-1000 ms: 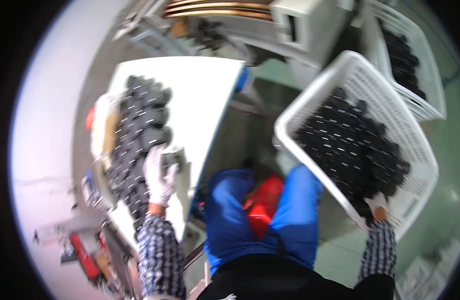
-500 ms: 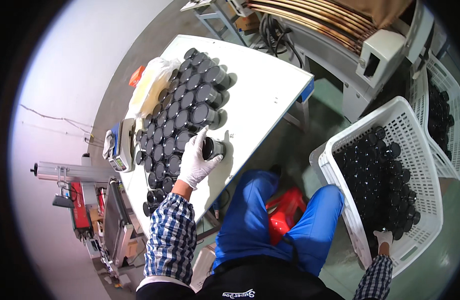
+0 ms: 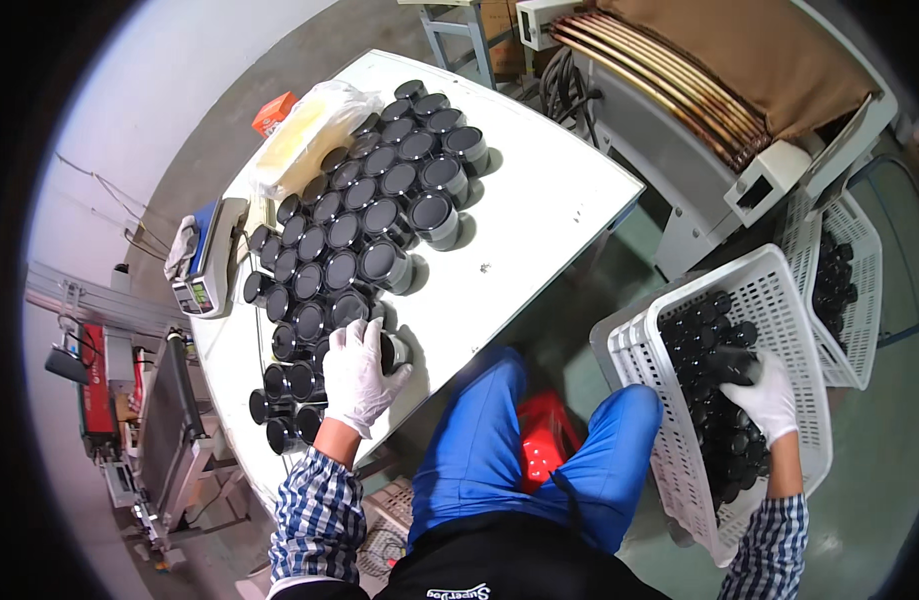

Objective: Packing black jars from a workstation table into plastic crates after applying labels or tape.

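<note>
While both gloved hands rest on jars, entries run near to far.

Left hand: at 7 o'clock of the view, palm down, fingers curled over a black jar at the near end of the rows; closed on it.

Right hand: at 4 o'clock, inside the white basket, fingers wrapped round the side of a dark jar lying among loose ones.

Jar handling (judgement): small, rigid, probably light; glossy wall likely slick under the gloves. Grip around the wall, fingers opposed, not by the lid rim. Whether glass or plastic I cannot tell, so treat as breakable.

White table: at 11 o'clock, jar rows packed touching, lids up.

Plastic bag: beyond the rows, at their far left.

Scale: at 9 o'clock, on the table's left edge.

Second basket: at 2 o'clock, also holding dark jars.
</note>
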`<act>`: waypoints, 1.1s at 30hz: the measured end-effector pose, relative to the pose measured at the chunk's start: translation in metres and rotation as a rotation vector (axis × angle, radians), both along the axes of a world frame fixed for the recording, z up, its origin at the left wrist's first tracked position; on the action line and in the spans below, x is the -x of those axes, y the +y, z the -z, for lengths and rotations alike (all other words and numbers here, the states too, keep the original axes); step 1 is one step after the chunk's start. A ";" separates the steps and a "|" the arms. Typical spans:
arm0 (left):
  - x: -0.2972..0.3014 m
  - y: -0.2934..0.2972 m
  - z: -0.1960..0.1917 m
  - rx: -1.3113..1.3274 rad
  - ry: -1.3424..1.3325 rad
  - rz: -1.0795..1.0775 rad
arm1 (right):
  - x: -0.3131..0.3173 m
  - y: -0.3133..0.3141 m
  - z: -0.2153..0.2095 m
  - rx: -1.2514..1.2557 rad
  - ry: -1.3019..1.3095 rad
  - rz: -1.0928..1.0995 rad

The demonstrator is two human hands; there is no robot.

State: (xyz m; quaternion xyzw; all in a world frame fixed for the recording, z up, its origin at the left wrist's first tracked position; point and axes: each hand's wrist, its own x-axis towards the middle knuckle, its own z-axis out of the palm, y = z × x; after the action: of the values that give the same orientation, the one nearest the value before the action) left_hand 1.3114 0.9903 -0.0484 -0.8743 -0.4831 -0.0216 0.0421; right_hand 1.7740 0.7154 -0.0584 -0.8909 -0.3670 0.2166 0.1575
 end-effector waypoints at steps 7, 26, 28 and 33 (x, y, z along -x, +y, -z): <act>0.038 -0.016 0.003 0.051 -0.128 -0.089 | 0.138 0.188 -0.055 -0.076 -0.165 -0.533; 0.001 -0.037 0.003 0.253 -0.992 0.136 | 0.258 0.273 -0.041 -0.321 0.910 -0.242; -0.021 -0.040 0.002 0.792 -1.396 -0.046 | 0.255 0.250 -0.036 -0.611 1.158 -0.247; -0.061 -0.042 0.005 0.899 -1.428 -0.012 | 0.266 0.213 -0.022 -0.773 1.427 0.051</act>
State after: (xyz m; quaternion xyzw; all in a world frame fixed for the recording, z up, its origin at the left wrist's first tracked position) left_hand 1.3722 0.9487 -0.0534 -0.5815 -0.3610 -0.3748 -0.6253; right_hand 1.5076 0.9286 -0.0361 -0.4287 -0.2064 0.5868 0.6552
